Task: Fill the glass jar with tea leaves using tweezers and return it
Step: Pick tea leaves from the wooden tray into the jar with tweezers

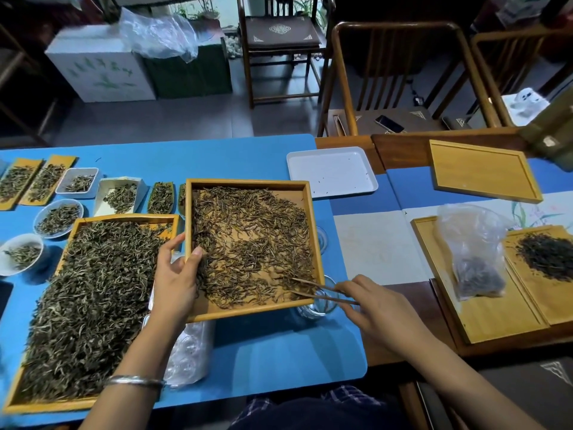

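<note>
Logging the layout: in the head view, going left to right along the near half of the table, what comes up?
Large tray of green tea leaves → left hand → lifted wooden tray → glass jar → right hand holding tweezers → plastic bag of tea.

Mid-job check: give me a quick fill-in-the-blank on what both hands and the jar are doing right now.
1. The left hand grips the edge of the square wooden ____ of tea leaves.
2. The right hand holds the ____, tips over the leaves.
3. The glass jar stands under the raised tray's near ____ corner.
4. The white tray lies on the ____ tabletop.

Missing: tray; tweezers; right; blue
</note>
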`<state>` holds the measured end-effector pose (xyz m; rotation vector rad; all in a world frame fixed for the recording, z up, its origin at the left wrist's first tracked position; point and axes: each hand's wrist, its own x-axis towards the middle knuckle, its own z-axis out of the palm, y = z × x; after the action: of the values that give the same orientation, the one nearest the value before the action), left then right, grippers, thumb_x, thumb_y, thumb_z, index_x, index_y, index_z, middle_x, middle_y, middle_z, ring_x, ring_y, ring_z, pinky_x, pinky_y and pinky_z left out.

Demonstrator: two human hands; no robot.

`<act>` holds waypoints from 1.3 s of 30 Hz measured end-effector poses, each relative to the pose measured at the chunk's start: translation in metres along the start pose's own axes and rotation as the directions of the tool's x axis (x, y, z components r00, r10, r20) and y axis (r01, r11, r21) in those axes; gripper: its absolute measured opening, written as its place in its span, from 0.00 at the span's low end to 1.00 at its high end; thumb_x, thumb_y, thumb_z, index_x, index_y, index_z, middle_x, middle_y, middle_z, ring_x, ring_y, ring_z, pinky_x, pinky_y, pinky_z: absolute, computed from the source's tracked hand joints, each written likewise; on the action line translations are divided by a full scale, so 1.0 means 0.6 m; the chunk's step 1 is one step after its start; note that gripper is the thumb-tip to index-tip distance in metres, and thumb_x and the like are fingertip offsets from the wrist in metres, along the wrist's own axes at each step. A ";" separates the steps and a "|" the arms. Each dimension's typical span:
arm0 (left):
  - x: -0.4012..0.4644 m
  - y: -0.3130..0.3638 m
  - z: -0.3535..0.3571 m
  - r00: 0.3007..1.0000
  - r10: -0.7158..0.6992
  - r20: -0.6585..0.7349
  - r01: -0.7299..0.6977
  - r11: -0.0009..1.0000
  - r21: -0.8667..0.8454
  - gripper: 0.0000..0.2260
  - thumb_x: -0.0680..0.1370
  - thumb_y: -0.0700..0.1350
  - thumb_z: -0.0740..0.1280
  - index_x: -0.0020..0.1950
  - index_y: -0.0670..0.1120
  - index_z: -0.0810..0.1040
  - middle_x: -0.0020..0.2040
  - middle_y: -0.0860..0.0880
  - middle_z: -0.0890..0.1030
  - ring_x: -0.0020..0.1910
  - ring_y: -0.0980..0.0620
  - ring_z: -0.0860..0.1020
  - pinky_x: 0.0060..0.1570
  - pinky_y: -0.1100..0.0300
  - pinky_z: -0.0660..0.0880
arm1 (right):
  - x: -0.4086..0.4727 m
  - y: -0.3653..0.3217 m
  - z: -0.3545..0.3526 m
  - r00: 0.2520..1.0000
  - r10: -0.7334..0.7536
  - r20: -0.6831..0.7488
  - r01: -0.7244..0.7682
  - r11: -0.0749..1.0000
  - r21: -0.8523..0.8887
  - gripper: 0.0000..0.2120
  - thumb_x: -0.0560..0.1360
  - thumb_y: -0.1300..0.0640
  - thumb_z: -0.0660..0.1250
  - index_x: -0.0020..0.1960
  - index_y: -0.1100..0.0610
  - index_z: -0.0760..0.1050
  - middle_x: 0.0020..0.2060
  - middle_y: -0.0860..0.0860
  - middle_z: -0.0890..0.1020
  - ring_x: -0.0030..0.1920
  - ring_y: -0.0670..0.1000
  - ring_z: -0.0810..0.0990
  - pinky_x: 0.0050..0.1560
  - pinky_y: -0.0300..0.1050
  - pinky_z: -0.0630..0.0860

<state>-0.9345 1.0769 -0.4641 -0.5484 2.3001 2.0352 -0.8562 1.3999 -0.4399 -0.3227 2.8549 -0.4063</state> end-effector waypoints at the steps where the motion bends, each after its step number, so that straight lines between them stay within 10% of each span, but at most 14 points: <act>1: 0.000 0.000 0.000 1.000 -0.001 0.002 0.001 1.000 -0.002 0.13 0.79 0.48 0.67 0.55 0.68 0.73 0.39 0.51 0.85 0.38 0.54 0.80 0.42 0.54 0.76 | -0.003 0.004 -0.001 1.000 0.010 0.006 -0.010 1.000 -0.008 0.15 0.79 0.45 0.59 0.64 0.45 0.70 0.53 0.46 0.75 0.48 0.50 0.79 0.39 0.48 0.77; 26: -0.004 0.000 0.002 1.000 0.011 0.023 -0.010 0.999 -0.043 0.12 0.79 0.49 0.66 0.55 0.68 0.72 0.41 0.48 0.80 0.42 0.46 0.72 0.38 0.53 0.69 | 0.009 -0.020 0.003 0.990 0.037 -0.133 -0.026 0.996 0.084 0.13 0.78 0.47 0.61 0.62 0.48 0.72 0.49 0.46 0.77 0.43 0.51 0.80 0.34 0.44 0.73; 32: -0.002 0.003 0.003 0.999 0.036 0.023 -0.035 0.999 -0.035 0.12 0.79 0.49 0.66 0.56 0.66 0.72 0.41 0.49 0.82 0.39 0.49 0.71 0.36 0.55 0.69 | -0.027 -0.013 -0.004 0.991 0.005 -0.133 -0.028 0.985 -0.172 0.10 0.71 0.55 0.73 0.51 0.54 0.79 0.36 0.50 0.76 0.29 0.52 0.77 0.17 0.46 0.70; 39: 0.000 0.007 0.009 0.998 0.064 0.011 -0.064 0.998 -0.008 0.12 0.80 0.46 0.65 0.58 0.63 0.72 0.36 0.55 0.83 0.36 0.54 0.76 0.38 0.58 0.73 | -0.055 -0.014 -0.006 0.995 0.067 -0.072 -0.081 0.972 -0.221 0.11 0.77 0.55 0.64 0.59 0.52 0.76 0.41 0.50 0.78 0.34 0.53 0.79 0.25 0.48 0.75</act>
<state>-0.9365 1.0824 -0.4606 -0.4689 2.3341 2.0703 -0.8244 1.4012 -0.4272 -0.2455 2.9698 -0.0808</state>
